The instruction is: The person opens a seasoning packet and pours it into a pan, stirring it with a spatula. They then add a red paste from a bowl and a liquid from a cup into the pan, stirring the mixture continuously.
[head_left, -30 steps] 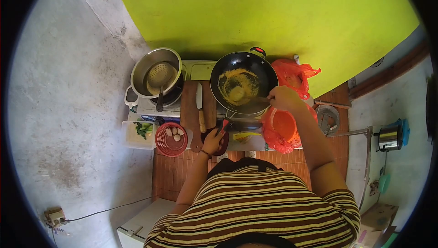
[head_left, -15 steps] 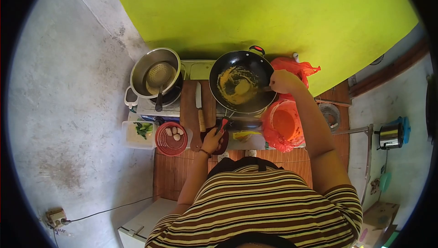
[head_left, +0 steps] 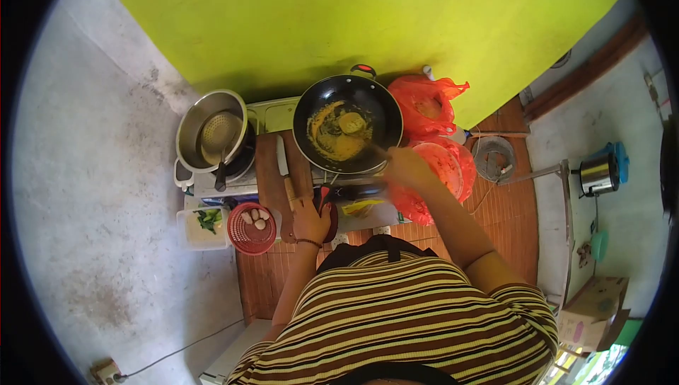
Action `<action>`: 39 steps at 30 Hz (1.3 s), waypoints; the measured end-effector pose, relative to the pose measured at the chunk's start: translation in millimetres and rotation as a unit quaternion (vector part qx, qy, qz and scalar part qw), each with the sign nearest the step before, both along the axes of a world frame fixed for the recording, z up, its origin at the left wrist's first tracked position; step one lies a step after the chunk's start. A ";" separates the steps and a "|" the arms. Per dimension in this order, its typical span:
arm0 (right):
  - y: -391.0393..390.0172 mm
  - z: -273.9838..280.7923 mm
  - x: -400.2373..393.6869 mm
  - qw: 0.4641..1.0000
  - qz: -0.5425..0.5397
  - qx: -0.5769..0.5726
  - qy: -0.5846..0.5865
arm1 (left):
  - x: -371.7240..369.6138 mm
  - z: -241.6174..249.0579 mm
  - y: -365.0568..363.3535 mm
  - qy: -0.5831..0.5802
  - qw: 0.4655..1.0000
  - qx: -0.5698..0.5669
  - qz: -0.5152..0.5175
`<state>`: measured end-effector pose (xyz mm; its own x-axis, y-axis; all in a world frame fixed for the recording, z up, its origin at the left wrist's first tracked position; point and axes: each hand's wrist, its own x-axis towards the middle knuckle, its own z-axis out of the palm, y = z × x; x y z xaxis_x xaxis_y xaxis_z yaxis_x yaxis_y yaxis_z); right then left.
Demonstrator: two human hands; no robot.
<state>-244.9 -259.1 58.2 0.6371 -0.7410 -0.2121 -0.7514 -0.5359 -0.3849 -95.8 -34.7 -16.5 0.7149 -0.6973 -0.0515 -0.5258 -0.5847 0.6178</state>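
A black wok (head_left: 382, 105) holds yellow-orange paste smeared over its base. My right hand (head_left: 409, 170), a little blurred, is closed around the handle of a wooden spatula (head_left: 378, 150) that reaches into the wok. Below the wok, my left hand (head_left: 310, 219) lies beside the wok's red and black handle (head_left: 325, 192), at the lower end of the cutting board. Its fingers are spread, and none is wrapped round the handle. A knife (head_left: 283, 158) rests on the wooden cutting board (head_left: 267, 165), with its handle close to my left fingertips.
At the left stand a metal pot (head_left: 185, 134) with a skimmer, a red basket (head_left: 242, 245) of bulbs and a clear container (head_left: 191, 233) with greens. Red plastic bags (head_left: 416, 102) sit right of the wok. Further right is a round grey container (head_left: 495, 158).
The view has shifted. My left hand has let go of the wok handle and spread its fingers. My right hand has moved down toward the wok's lower right edge with the spatula.
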 end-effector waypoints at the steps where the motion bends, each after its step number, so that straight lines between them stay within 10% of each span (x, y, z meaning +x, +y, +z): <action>1: 2.8 -13.9 -3.9 0.999 0.005 0.020 -0.033 | -4.0 20.3 -7.6 -0.102 0.995 -0.012 0.002; 12: 11.9 -44.2 -75.5 0.953 0.007 0.047 -0.300 | -56.3 70.7 -104.7 -0.029 0.951 -0.234 -0.200; 27: -66.1 -7.1 -148.1 0.927 -0.011 0.169 -0.334 | -149.6 92.4 -182.2 -0.021 0.925 -0.238 -0.297; 33: -41.8 -20.3 -80.3 0.633 -0.221 0.660 -0.339 | -132.6 98.7 -167.9 -0.100 0.949 -0.267 -0.136; 39: -63.8 -80.7 -43.5 0.828 -0.112 0.470 -0.285 | -59.3 84.9 -96.2 -0.178 0.957 -0.224 0.043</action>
<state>-288.4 -322.9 -22.5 0.7017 -0.5320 -0.4738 -0.3436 0.3299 -0.8793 -155.1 -130.9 68.5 0.6878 -0.5302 0.4959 -0.7109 -0.3537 0.6079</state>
